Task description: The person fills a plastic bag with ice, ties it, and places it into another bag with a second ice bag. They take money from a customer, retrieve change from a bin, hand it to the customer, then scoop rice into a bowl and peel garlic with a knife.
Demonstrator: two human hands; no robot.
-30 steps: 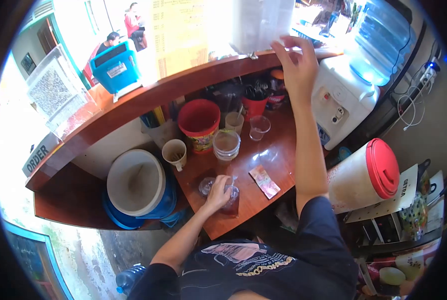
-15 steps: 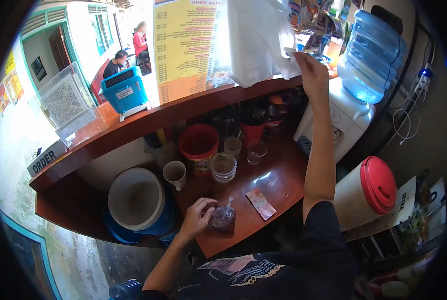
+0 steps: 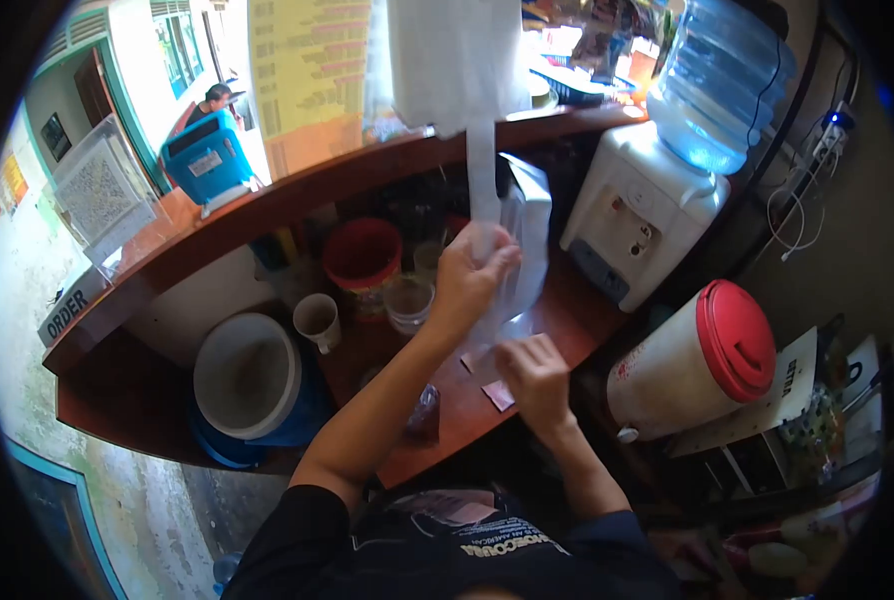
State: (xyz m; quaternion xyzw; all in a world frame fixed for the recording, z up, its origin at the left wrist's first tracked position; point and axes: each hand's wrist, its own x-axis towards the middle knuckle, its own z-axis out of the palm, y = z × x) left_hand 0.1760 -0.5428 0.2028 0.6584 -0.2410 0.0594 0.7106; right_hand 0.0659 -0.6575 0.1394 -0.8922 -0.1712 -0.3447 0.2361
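Note:
My left hand (image 3: 475,278) is raised over the table with its fingers closed on a white plastic bag (image 3: 530,240). A narrow strip of white plastic runs up from that hand to the hanging stack of white bags (image 3: 457,70). Lower down, my right hand (image 3: 537,385) is blurred, its fingers curled near a faint smear of translucent plastic; whether it grips this I cannot make out. A pinkish banknote (image 3: 499,396) lies beside it, partly covered. The knotted clear bag of dark contents (image 3: 424,415) rests on the table, partly behind my left forearm.
A mug (image 3: 317,318), a red bucket (image 3: 363,252) and a clear plastic tub (image 3: 408,303) stand on the table (image 3: 457,435). A large pale bucket (image 3: 247,375) is at left. At right are a water dispenser (image 3: 632,215) and a red-lidded drink cooler (image 3: 692,360).
My right hand has come down from the hanging bags to low over the table. My left hand has left the knotted bag and risen, now gripping white plastic. The view has shifted.

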